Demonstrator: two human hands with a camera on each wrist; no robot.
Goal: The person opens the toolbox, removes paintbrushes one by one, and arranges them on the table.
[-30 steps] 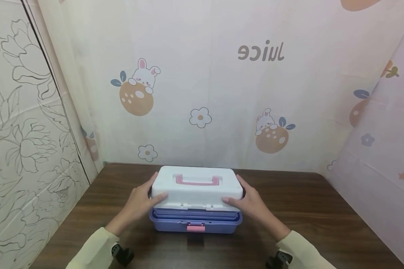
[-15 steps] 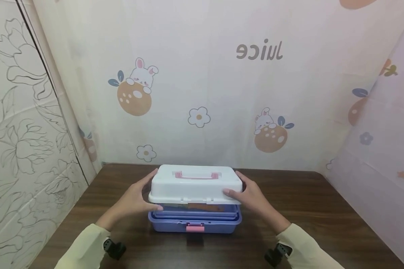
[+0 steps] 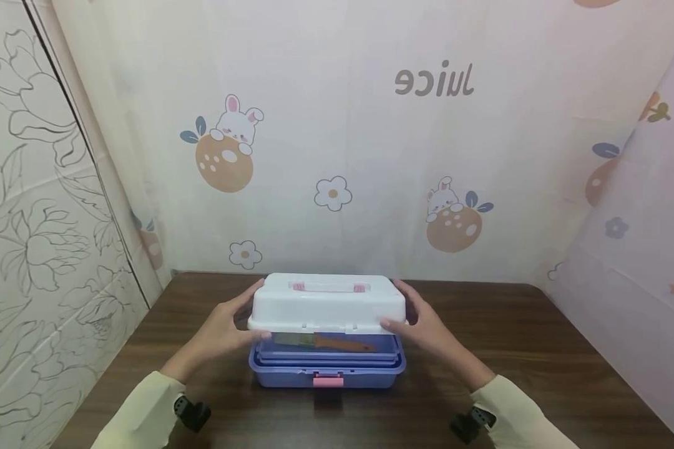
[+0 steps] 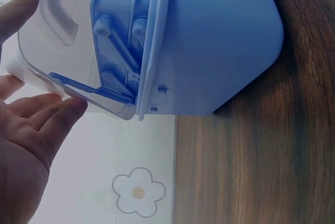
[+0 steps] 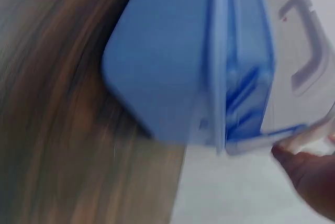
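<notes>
A storage box with a white lid (image 3: 328, 315) and a blue-purple base (image 3: 281, 378) stands on the table, its lid raised at the front and tilted back. My left hand (image 3: 224, 329) holds the lid's left end, thumb at the front rim and fingers farther back. At the opposite end my right hand (image 3: 424, 321) grips the lid the same way. Beneath the lid's front edge, a tool with an orange-brown handle (image 3: 345, 344) and a flat greyish end lies in the upper tray. Blue linkage arms (image 4: 119, 51) beside the trays show in the left wrist view.
A pink latch (image 3: 328, 380) hangs at the base's front, and a pink carry handle (image 3: 328, 287) lies on the lid. Dark wood tabletop (image 3: 511, 355) surrounds the box. Behind it hangs a printed curtain (image 3: 337, 125), with more fabric at both sides.
The lid's front edge has risen and swung back with both hands on it, exposing the tray and the tool. My left thumb has shifted from the lid's front face to its lower rim.
</notes>
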